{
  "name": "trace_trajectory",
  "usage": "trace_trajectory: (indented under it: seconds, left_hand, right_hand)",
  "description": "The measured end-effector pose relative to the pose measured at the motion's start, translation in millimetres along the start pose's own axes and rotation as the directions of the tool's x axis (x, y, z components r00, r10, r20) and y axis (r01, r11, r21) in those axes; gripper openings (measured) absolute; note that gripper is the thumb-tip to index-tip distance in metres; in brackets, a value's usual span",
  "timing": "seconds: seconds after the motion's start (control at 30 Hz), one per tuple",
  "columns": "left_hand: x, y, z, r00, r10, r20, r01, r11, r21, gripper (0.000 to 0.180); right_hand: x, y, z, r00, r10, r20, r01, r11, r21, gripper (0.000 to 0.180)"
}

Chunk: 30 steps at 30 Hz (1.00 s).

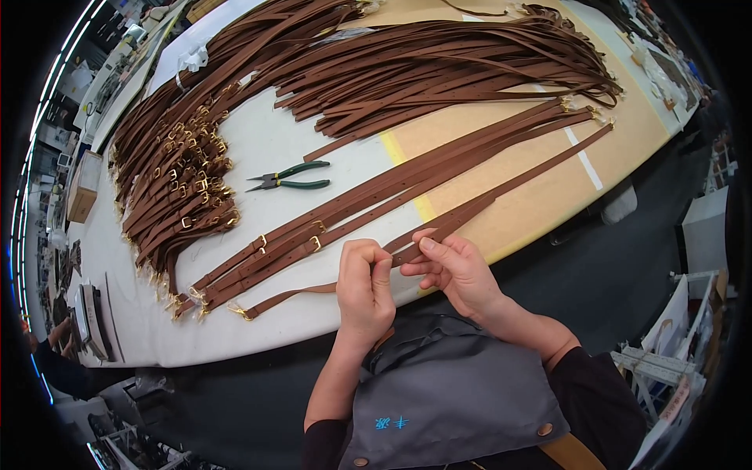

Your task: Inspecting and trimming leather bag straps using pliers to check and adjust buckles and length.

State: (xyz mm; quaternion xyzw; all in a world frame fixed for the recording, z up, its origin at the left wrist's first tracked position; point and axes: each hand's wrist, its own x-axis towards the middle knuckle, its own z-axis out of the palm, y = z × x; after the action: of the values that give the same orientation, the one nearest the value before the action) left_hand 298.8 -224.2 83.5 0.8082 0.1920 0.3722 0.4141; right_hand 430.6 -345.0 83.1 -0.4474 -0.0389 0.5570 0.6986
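Observation:
Near the table's front edge, a brown leather strap (466, 213) with punched holes passes between my hands. My left hand (365, 286) is closed around it, fingers curled in and thumb pressed down. My right hand (457, 272) pinches the strap between thumb and index finger, the other fingers loosely bent. One end of this strap, with a gold-coloured clasp (241, 312), lies at the left; the other stretches to the far right. Just beyond my hands, several buckled straps (376, 188) lie side by side. Whatever my left fingers cover at the strap is hidden.
Green-handled pliers (291, 178) lie on the white part of the table (270, 129). A heap of straps with gold buckles (180, 176) sits at left, and a thick bundle of straps (446, 70) at the back. At far left are a cardboard box (84, 188) and another person's arm (55, 337).

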Motion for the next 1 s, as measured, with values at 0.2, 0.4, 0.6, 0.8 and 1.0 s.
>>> trace_trajectory:
  seconds: [0.2,0.4,0.6,0.8,1.0]
  left_hand:
    - [2,11,-7,0.994,-0.103,0.026,0.105,0.988,-0.117,0.018]
    - [15,19,-15,0.985,-0.081,0.149,0.078,0.997,0.028,0.018]
    - [18,12,-15,0.987,0.016,0.161,-0.023,0.999,0.038,0.013]
    - [13,1,-8,0.983,0.150,0.106,-0.167,0.970,0.176,0.013]
    - [15,0,-2,0.975,0.159,0.157,-0.192,0.955,0.226,0.012]
  right_hand:
    - [0,-1,0,1.000,-0.006,0.007,0.006,1.000,-0.002,0.031]
    - [0,1,-3,0.999,-0.022,0.034,0.022,1.000,-0.014,0.030]
    - [2,1,-5,0.999,-0.032,0.025,0.033,0.999,-0.033,0.031]
    - [3,-4,0,1.000,0.023,0.000,-0.023,1.000,-0.010,0.029]
    - [0,-8,-1,0.999,0.041,0.016,-0.042,0.997,0.059,0.032]
